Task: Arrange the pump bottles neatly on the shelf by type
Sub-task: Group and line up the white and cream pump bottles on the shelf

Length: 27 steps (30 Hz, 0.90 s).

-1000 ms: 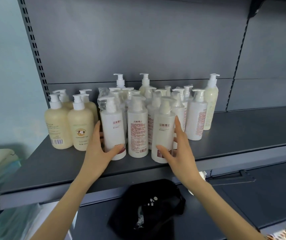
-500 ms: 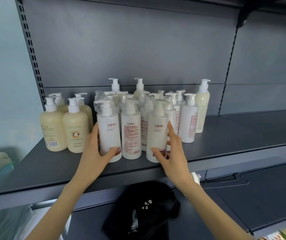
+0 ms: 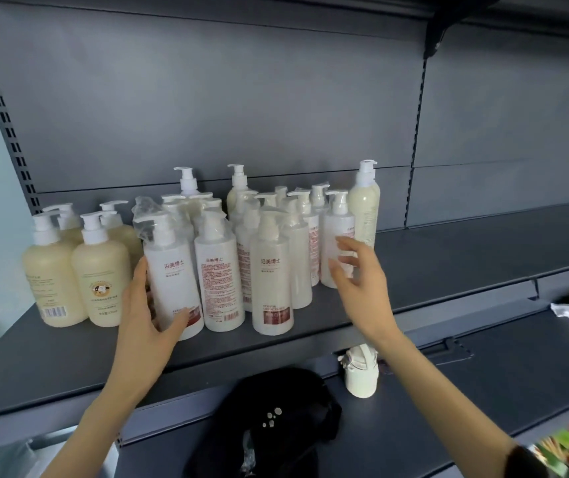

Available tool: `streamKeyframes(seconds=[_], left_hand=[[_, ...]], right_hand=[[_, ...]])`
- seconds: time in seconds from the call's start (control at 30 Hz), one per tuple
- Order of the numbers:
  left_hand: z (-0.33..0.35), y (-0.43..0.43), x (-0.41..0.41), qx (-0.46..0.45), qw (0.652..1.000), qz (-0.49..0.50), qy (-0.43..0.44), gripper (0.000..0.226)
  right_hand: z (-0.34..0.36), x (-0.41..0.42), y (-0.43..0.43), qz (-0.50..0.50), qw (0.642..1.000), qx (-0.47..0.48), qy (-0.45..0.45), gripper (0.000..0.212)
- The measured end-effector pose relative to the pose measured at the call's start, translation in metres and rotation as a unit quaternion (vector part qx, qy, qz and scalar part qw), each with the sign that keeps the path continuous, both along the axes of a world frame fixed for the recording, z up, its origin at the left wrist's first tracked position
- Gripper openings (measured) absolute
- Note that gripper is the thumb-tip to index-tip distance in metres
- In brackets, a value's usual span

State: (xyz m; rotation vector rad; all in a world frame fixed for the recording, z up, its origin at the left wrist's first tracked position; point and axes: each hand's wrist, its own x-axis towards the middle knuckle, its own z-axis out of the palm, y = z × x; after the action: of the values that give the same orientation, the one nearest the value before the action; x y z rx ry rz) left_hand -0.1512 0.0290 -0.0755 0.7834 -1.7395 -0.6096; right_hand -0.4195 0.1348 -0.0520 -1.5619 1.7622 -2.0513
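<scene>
- Three white pump bottles (image 3: 222,270) front the cluster, mid-shelf (image 3: 448,263).
- Left hand (image 3: 148,315) stays wrapped round the leftmost white bottle (image 3: 172,274).
- Right hand (image 3: 359,274) has let go; open, empty, it nears the right-side bottle (image 3: 336,243).
- Sorting continues.

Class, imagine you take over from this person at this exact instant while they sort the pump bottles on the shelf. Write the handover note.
Left hand: wrapped round the front-left white cylindrical pump bottle, fingers on its lower front.
Right hand: open, holding nothing, raised before the white bottle at the cluster's right.
Layout: four squat cream-yellow pump bottles grouped at the left of the grey metal shelf; white bottles bunched in the middle, some pumps plastic-wrapped.
Done: cream-yellow group looks sorted.
Left: straighten the white rows, turn labels forward, and probably place the tall slim pale-yellow bottle and the tall ones behind.
</scene>
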Motion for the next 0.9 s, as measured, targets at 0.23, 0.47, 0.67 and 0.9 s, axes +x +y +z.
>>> streamKeyframes(seconds=[0.23, 0.47, 0.67, 0.9], left_hand=[[0.022, 0.028, -0.018, -0.056, 0.987, 0.142, 0.058, 0.069], [0.062, 0.073, -0.081, -0.288, 0.942, 0.115, 0.126, 0.032], [0.073, 0.099, -0.212, -0.252, 0.967, -0.043, -0.01, 0.037], [0.054, 0.07, -0.322, -0.1, 0.989, -0.082, -0.071, 0.063]], right_hand=[[0.027, -0.074, -0.028, -0.041, 0.999, -0.019, -0.003, 0.034], [0.042, -0.151, -0.063, -0.035, 0.998, 0.0, -0.058, 0.034], [0.039, -0.205, -0.074, -0.012, 0.998, 0.034, -0.054, 0.04], [0.033, -0.257, -0.078, 0.049, 0.995, 0.09, -0.012, 0.043]])
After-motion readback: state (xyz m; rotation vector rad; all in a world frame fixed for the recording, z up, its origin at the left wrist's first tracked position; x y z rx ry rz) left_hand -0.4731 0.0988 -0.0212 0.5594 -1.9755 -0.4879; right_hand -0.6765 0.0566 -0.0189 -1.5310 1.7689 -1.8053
